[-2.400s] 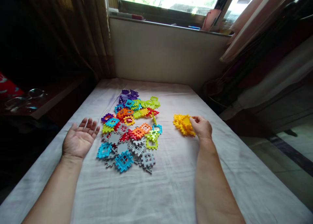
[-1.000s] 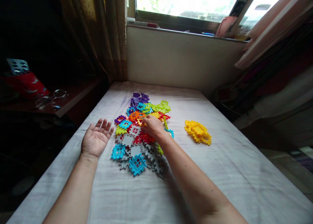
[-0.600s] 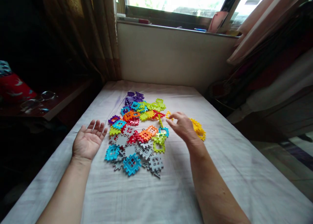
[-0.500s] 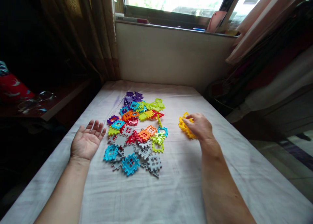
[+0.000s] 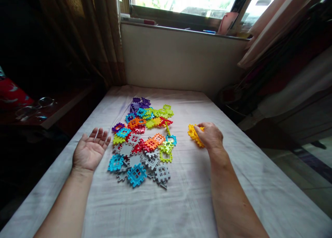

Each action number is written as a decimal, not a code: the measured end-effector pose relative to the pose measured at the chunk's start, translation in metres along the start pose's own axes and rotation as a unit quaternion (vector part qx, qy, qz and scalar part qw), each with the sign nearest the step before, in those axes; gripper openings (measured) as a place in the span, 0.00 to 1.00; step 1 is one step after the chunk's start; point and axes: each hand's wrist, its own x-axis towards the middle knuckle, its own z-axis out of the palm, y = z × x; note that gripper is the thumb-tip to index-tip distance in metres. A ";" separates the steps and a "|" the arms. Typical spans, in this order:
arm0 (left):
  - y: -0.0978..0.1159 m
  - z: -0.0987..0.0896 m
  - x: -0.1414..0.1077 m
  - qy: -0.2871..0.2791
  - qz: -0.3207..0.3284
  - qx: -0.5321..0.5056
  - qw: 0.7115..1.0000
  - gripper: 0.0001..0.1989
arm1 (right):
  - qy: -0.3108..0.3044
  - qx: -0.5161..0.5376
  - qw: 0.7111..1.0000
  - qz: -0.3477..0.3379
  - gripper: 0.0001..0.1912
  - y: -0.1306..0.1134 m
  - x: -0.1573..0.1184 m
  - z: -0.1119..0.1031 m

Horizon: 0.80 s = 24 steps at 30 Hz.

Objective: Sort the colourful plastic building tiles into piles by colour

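Touching yellow pieces at nine o'clock from the curled right hand, impossible to say if pinching any; holding the left hand palm-up without anything, farther off, beyond the mixed pile.

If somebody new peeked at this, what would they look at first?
Probably the big colourful heap of notched pieces on the pale cloth, with purple pieces at its far end. Next, maybe, the little yellow pile apart on its right, with the right hand reaching over it. The left hand, palm up on the heap's other side, stands out too.
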 end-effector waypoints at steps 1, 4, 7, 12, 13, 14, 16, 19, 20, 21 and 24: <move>0.000 0.000 0.000 -0.001 -0.002 -0.001 1.000 0.18 | 0.002 0.021 0.999 -0.027 0.15 -0.010 0.000 0.003; 0.001 0.000 -0.001 -0.004 -0.004 -0.003 1.000 0.18 | -0.027 0.079 0.992 -0.090 0.17 -0.044 0.004 0.023; 0.001 0.000 -0.002 -0.007 -0.004 -0.005 1.000 0.18 | -0.056 0.111 0.989 -0.084 0.23 -0.076 0.016 0.048; 0.000 0.000 -0.002 -0.010 -0.004 -0.006 1.000 0.17 | -0.095 0.175 0.974 -0.112 0.16 -0.103 0.020 0.071; 0.000 -0.001 -0.002 -0.011 -0.004 -0.006 1.000 0.17 | -0.112 0.190 0.967 -0.126 0.13 -0.106 0.014 0.073; 0.000 -0.001 -0.002 -0.011 -0.004 -0.007 1.000 0.18 | -0.129 0.208 0.959 -0.141 0.11 -0.108 0.008 0.074; 0.000 -0.001 -0.002 -0.013 -0.003 -0.007 1.000 0.18 | -0.163 0.251 0.938 -0.174 0.12 -0.109 -0.007 0.076; 0.000 -0.001 -0.003 -0.015 -0.003 -0.008 1.000 0.18 | -0.195 0.334 0.899 -0.205 0.15 -0.106 -0.020 0.079; -0.001 -0.001 -0.003 -0.016 -0.004 -0.009 1.000 0.18 | -0.188 0.355 0.893 -0.202 0.15 -0.103 -0.020 0.080; -0.001 -0.001 -0.003 -0.016 -0.003 -0.009 1.000 0.18 | -0.171 0.364 0.896 -0.190 0.15 -0.099 -0.017 0.081; -0.001 -0.001 -0.003 -0.015 -0.004 -0.011 1.000 0.18 | -0.102 0.309 0.939 -0.112 0.12 -0.089 -0.003 0.082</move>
